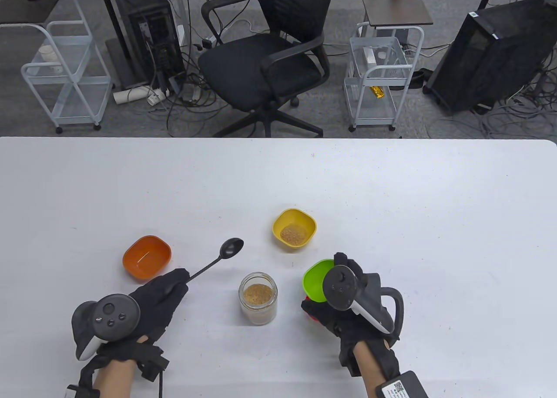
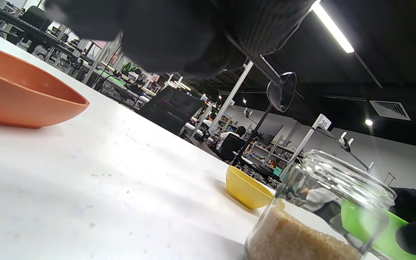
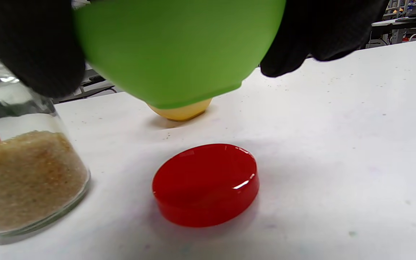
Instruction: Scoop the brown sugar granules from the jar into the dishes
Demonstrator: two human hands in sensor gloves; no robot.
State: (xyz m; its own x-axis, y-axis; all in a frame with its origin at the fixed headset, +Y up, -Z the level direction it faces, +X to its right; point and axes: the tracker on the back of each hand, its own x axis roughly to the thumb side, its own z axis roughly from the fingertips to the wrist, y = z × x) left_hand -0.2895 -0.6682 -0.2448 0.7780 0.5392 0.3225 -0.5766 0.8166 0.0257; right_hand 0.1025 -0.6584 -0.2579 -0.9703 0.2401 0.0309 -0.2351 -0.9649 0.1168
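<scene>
An open glass jar (image 1: pixel 257 298) stands near the front middle of the white worktop (image 1: pixel 391 206), roughly half full of coarse, tan brown sugar (image 3: pixel 24 173). Its flat, glossy red lid (image 3: pixel 206 183) lies on the worktop just to the right of it, under the right hand. Farther back, a yellow dish (image 1: pixel 294 228) with rounded corners holds a small heap of the same granules. To the left sits an orange dish (image 1: pixel 146 257) of the same smooth shape; no granules are visible in it. The right hand (image 1: pixel 348 304) has its grip closed around a bright green dish (image 1: pixel 317 279), held tilted above the worktop; its inside is mostly hidden. The left hand (image 1: pixel 150 304) grips the thin handle of a black spoon (image 1: pixel 222 255), its bowl raised and empty.
</scene>
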